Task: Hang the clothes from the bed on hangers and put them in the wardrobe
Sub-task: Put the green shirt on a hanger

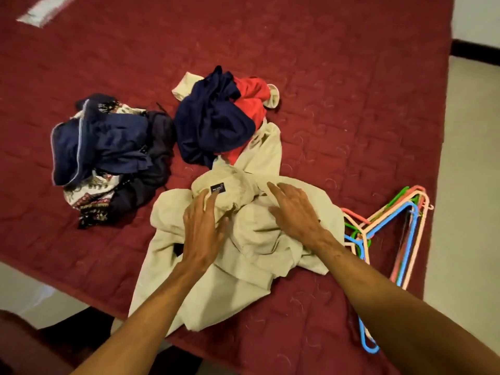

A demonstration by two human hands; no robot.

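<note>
On the bed: a dark red quilted cover carries three lots of clothes and a bunch of hangers.
Beige garment: crumpled and closest to the bed's near edge. One part droops over that edge and a long part runs away toward the navy and red heap. A small black label faces up near its far end.
Left hand: lies palm down on the beige garment, with the fingers straight and spread and the fingertips just beside the black label. The grip is slack and clasps nothing.
Right hand: lies palm down on the same garment, to the right of the left hand, with the fingers straight and splayed. The grip is likewise loose and holds no cloth.
Navy and red heap: lies beyond the hands and touches the beige garment. Navy cloth lies over red cloth, and pale cloth pokes out at the far side.
Dark blue and patterned heap: lies to the left, just beside the beige garment. Whether the two touch cannot be told.
Hangers: plastic, in blue, pink, peach and green. They lie bunched flat by the bed's right edge, just beside the beige garment and to the right of the right hand.
White packet: blurred, lying at the far left of the bed.
Floor: pale, showing to the right of the bed.
</note>
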